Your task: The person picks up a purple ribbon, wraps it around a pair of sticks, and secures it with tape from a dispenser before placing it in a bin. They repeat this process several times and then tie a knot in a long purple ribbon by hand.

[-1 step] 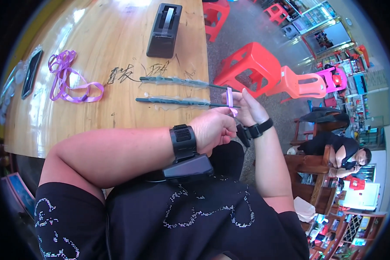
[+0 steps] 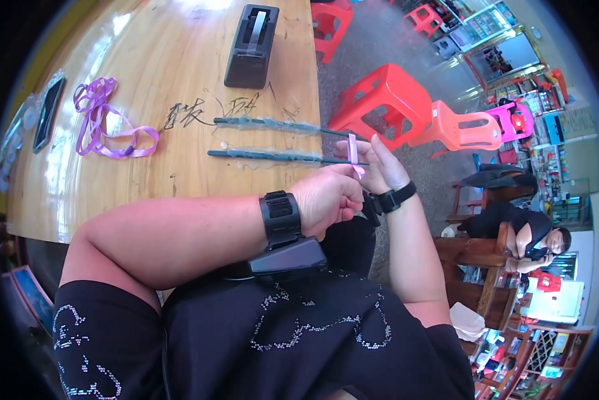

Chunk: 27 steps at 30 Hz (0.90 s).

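Two thin green stems (image 2: 267,156) with pale, translucent fuzzy wrapping lie side by side on the wooden table, their bare ends jutting past its right edge. A short strip of purple ribbon (image 2: 353,149) crosses these ends. My left hand (image 2: 329,197) is closed, its thumb and finger pinching the ribbon's lower end. Facing it, my right hand (image 2: 383,167) is bent around the ribbon and stem ends, thumb raised; the ribbon runs across its fingers, which are partly hidden. Black straps circle both wrists.
On the table (image 2: 166,177) are a tangled purple ribbon (image 2: 96,120), a black tape dispenser (image 2: 251,47) and a dark phone (image 2: 49,115). A red stool (image 2: 386,103) and an orange chair (image 2: 456,127) stand beyond the right edge. Another person (image 2: 533,237) sits far right.
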Available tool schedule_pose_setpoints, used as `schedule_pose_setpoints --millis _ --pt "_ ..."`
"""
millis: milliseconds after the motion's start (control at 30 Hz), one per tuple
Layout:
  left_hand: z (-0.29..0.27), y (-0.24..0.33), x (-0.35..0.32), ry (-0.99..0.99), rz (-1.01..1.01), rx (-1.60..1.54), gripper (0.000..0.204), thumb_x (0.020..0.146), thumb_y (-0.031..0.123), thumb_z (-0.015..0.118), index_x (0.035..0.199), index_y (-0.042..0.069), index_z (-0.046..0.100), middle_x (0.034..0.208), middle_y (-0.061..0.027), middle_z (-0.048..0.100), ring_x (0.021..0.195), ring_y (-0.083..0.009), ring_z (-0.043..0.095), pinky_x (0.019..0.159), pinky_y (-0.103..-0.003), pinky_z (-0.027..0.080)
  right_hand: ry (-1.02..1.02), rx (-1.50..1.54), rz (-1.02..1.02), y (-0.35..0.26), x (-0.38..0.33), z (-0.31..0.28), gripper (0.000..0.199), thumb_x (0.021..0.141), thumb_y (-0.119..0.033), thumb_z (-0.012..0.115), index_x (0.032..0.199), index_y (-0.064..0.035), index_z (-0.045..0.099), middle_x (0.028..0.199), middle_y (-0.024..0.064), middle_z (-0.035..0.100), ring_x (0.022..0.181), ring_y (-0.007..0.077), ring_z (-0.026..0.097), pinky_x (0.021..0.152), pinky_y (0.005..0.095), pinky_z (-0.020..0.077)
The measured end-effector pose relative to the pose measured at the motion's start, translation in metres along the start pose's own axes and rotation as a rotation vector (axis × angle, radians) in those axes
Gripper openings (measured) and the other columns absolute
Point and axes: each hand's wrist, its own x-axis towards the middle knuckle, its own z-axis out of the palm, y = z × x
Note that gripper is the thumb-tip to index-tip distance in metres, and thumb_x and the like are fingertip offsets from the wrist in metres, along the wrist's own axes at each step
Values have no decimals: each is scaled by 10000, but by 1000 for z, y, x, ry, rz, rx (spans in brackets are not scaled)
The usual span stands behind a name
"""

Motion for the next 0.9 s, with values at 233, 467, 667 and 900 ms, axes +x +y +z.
schedule_pose_setpoints --millis 233,467,667,900 --pt "5 1 -2 -1 11 -45 335 736 -22 517 1049 84 463 754 24 482 648 -92 491 589 -227 395 -157 72 14 5 15 -5 391 885 -356 519 913 27 591 925 148 610 826 227 593 751 336 484" --pt "3 1 -3 9 -1 -32 343 743 -27 515 1064 74 449 758 16 482 654 -95 495 587 -224 395 82 6 16 -3 5 2 236 847 -244 595 810 -12 616 824 109 619 724 178 581 644 293 464" --pt "3 1 -2 2 3 -17 347 746 -33 509 1070 73 446 759 15 478 653 -91 495 585 -220 395 92 -38 -21 -7 -1 0 182 829 -196 603 865 -19 626 811 77 625 733 165 581 644 285 461" --pt "5 2 -3 9 5 -35 349 747 -35 505 1075 71 446 761 11 476 646 -91 491 582 -220 394 -2 50 -9 -1 0 -8 177 833 -157 580 929 -11 611 879 88 638 790 175 599 701 307 478"
